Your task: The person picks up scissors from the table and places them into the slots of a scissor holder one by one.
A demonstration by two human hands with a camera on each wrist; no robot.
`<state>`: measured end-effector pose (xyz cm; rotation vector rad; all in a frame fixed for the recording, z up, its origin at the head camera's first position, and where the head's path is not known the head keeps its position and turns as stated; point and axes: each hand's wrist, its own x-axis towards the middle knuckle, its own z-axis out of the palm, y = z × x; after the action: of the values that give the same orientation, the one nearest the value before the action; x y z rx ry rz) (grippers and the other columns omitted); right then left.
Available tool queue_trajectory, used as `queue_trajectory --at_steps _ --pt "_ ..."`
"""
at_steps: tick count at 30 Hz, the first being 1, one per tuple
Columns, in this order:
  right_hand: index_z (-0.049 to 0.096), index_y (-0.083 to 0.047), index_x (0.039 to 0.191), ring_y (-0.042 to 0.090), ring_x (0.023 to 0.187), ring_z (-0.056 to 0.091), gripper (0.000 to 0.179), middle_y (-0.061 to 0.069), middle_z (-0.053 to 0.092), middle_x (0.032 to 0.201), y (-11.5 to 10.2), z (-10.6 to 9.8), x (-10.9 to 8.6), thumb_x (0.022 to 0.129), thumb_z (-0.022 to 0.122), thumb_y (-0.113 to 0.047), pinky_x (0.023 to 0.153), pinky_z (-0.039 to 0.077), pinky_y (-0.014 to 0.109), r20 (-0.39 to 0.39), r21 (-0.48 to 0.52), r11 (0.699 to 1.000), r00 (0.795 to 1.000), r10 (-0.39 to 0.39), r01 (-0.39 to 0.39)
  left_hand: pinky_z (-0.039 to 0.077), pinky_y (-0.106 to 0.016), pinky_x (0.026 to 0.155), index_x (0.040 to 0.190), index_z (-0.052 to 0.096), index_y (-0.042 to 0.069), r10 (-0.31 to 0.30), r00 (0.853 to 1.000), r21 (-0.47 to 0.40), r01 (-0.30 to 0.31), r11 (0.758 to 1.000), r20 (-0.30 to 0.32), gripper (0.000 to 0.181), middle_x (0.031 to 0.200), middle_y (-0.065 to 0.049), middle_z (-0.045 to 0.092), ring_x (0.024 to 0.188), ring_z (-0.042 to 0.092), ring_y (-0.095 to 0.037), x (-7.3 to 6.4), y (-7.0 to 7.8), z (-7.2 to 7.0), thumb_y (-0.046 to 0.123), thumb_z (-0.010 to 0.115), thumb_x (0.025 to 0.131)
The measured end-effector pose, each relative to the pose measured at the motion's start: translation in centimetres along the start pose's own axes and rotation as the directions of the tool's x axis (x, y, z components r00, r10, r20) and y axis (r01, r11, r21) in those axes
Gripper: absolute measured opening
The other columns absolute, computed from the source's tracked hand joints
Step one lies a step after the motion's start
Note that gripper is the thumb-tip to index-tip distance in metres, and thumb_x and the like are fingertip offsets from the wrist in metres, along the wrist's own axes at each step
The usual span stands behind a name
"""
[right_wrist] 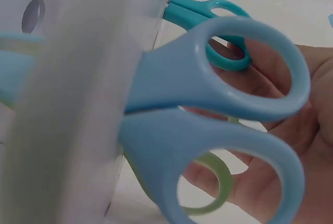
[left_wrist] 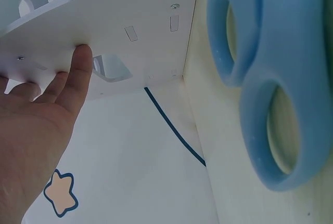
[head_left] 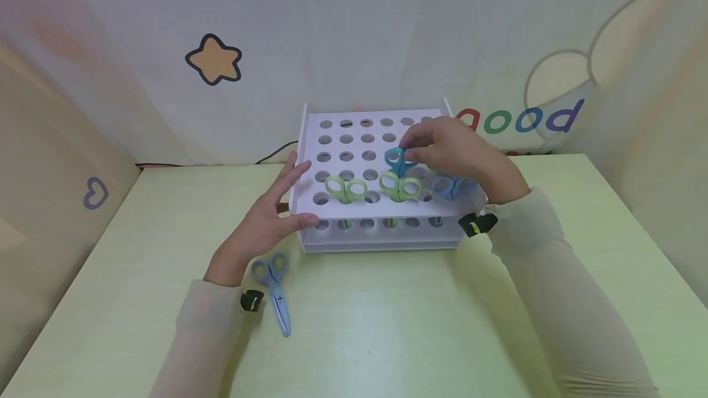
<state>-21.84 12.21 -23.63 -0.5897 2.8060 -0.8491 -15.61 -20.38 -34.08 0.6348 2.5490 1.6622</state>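
Note:
A white perforated rack (head_left: 359, 210) stands on the table. My right hand (head_left: 456, 149) pinches a handle loop of the teal scissors (head_left: 394, 155), whose handles stand above the rack's top with the blades down. In the right wrist view, the fingers touch the teal scissors (right_wrist: 182, 13) behind the blue scissors (right_wrist: 171, 86). Against the rack's left side, my left hand (head_left: 262, 223) presses with outstretched fingers, its thumb at the front corner. Two green-handled scissors (head_left: 391, 189) and blue scissors (head_left: 455, 186) sit upright in front holes, handles up.
Loose blue-grey scissors (head_left: 271, 275) lie on the table beside my left wrist, blades toward me. Behind the rack hangs a printed cloth (head_left: 359, 29), with a dark cable (head_left: 276, 151) along its base. Rows of round holes cover the rack's top.

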Motion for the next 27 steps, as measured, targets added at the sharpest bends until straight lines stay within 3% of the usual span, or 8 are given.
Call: queue_trajectory --at_steps 9,16,21,27 --pt "0.069 -0.004 0.119 0.031 0.105 0.061 0.022 0.015 0.07 0.113 -0.03 -0.16 -0.34 0.098 0.065 -0.011 0.095 0.046 0.05 0.008 -0.046 0.999 1.0 -0.016 0.016 0.043 -0.046 0.102 0.16 0.031 0.032 0.016 1.0 -0.006 -0.016 1.0 -0.003 0.093 0.164 0.027 -0.001 0.146 0.028 -0.017 -0.02 -0.23 0.03 0.013 0.083 0.085" --pt "0.069 -0.003 0.112 0.031 0.109 0.062 0.016 0.015 0.071 0.112 -0.06 0.38 0.04 0.097 0.064 -0.008 0.095 0.045 0.049 -0.019 -0.102 0.99 0.995 -0.098 0.095 0.044 -0.046 0.102 0.16 0.031 0.034 0.008 1.0 0.007 -0.008 1.0 -0.001 0.092 0.163 0.028 -0.001 0.145 0.029 -0.018 0.08 -0.21 0.01 0.015 0.083 0.086" --pt "0.071 -0.004 0.115 0.029 0.109 0.059 0.02 0.012 0.071 0.113 -0.42 0.3 -0.03 0.096 0.066 -0.007 0.098 0.044 0.048 0.005 -0.149 0.986 0.997 -0.074 0.074 0.043 -0.046 0.102 0.16 0.031 0.033 0.009 1.0 0.006 -0.009 1.0 0.001 0.092 0.164 0.027 -0.001 0.146 0.028 -0.017 0.15 -0.27 0.05 0.016 0.083 0.086" --pt "0.074 -0.009 0.119 0.03 0.105 0.053 0.024 0.01 0.071 0.112 -0.95 0.82 0.28 0.097 0.067 -0.011 0.089 0.044 0.043 0.031 -0.199 0.979 0.999 -0.039 0.044 0.043 -0.046 0.102 0.16 0.031 0.032 0.006 1.0 0.009 -0.006 1.0 -0.003 0.092 0.164 0.027 -0.001 0.146 0.029 -0.017 0.13 -0.27 -0.04 0.016 0.083 0.086"
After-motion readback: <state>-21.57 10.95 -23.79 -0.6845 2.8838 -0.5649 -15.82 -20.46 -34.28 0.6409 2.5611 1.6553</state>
